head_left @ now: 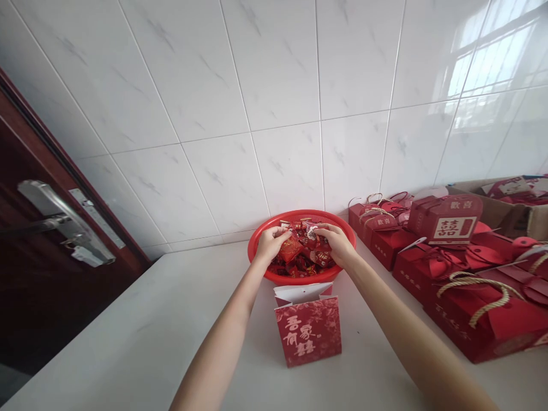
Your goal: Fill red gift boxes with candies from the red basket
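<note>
A round red plastic basket stands against the tiled wall, filled with small wrapped packets in red and dark red. Over its left side, my left hand has its fingers closed on a red packet. My right hand is at the basket's right side, thumb and fingers pinched on a small packet with a white mark. Just in front of the basket, between my forearms, a red paper box with white characters stands upright, its top open.
Several red gift boxes with rope handles fill the right of the white table. One small box sits on top of them. Behind is a cardboard box. A dark red door with a metal handle is at left.
</note>
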### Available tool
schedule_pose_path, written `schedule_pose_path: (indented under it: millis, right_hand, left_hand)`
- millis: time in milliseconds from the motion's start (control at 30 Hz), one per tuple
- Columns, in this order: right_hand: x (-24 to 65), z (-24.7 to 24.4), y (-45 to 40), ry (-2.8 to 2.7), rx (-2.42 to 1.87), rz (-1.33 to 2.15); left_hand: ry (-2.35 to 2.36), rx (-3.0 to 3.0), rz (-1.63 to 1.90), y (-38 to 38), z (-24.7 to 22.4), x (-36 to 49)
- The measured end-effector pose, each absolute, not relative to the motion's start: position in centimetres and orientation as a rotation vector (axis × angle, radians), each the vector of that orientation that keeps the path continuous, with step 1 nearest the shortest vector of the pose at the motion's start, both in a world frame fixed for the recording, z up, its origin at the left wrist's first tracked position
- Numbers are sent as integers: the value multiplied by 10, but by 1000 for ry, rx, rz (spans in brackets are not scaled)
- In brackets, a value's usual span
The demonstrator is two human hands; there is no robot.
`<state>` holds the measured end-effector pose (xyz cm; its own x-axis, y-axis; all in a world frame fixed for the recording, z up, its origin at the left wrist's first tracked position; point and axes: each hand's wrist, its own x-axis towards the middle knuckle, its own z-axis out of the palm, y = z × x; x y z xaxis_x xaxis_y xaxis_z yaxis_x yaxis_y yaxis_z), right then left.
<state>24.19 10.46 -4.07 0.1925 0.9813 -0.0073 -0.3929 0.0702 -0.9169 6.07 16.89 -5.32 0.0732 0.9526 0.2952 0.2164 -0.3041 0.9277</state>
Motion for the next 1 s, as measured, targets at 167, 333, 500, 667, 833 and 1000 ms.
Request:
schedule_pose_path:
  millis: [167,333,500,667,833,1000]
  right_hand:
    - [242,-42,105,-782,-939,1261]
    - [242,-42,107,-761,-940,1282]
    - [244,-43,108,-747,-950,1259]
    - [244,-44,109,-774,-962,1227]
    - [242,-44,106,-877,-996,1210]
    - [240,-43,102,-1019,-1057,1147]
  left_hand:
    - [1202,1654,1250,169,-54,60]
    - [1261,1637,1281,169,-53,60]
    - [1363,1561,1365,175,-57,55]
    - [1402,1518,1431,174,-57,52]
    - [1217,1678,1372,166,-51,57]
    - [1076,1817,1237,162,-48,64]
